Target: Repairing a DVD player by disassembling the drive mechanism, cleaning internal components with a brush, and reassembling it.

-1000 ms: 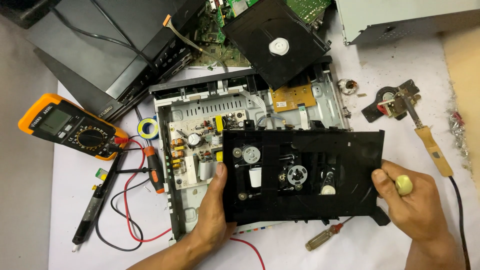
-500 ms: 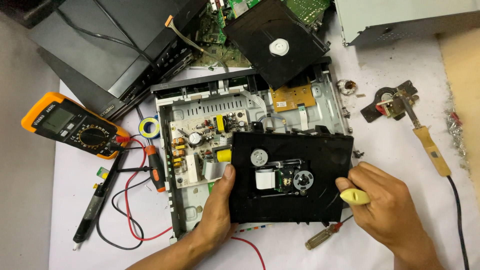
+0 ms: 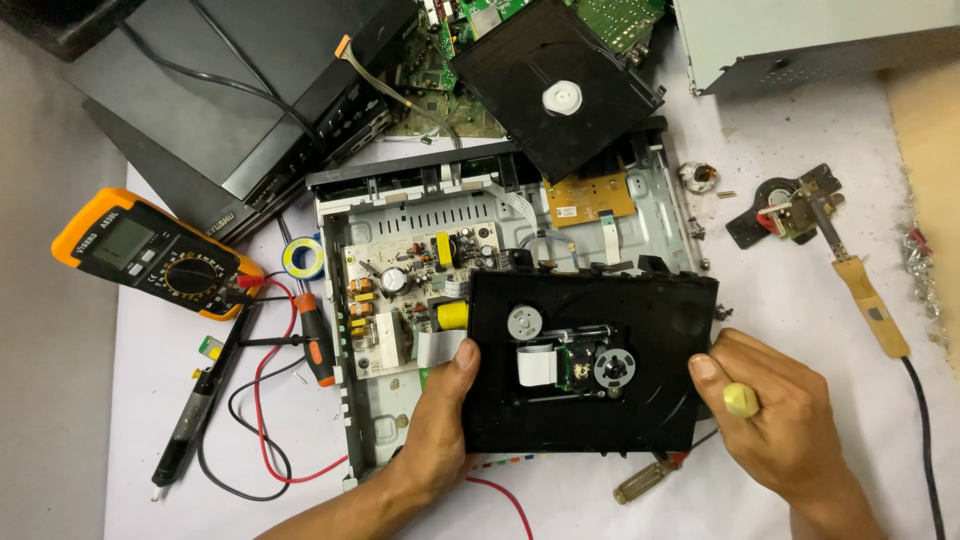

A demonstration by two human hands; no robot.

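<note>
A black disc drive mechanism (image 3: 660, 330) with a round spindle and a lens carriage lies over the open metal player chassis (image 3: 400, 430). My left hand (image 3: 440, 425) grips its left edge, thumb on the top face. My right hand (image 3: 785, 425) rests at its right edge and holds a yellow-handled screwdriver (image 3: 741, 400), of which only the handle end shows. A circuit board (image 3: 405, 290) with capacitors sits inside the chassis to the left of the mechanism.
An orange multimeter (image 3: 150, 255) with red and black leads lies at the left, beside an orange-handled screwdriver (image 3: 318, 340). A soldering iron (image 3: 865, 290) lies at the right. A black drive lid (image 3: 555, 85) and a black casing (image 3: 230, 100) are at the back.
The black mechanism has shifted left and turned flatter over the chassis. My right hand moved left along its right edge with the screwdriver; my left hand kept its grip.
</note>
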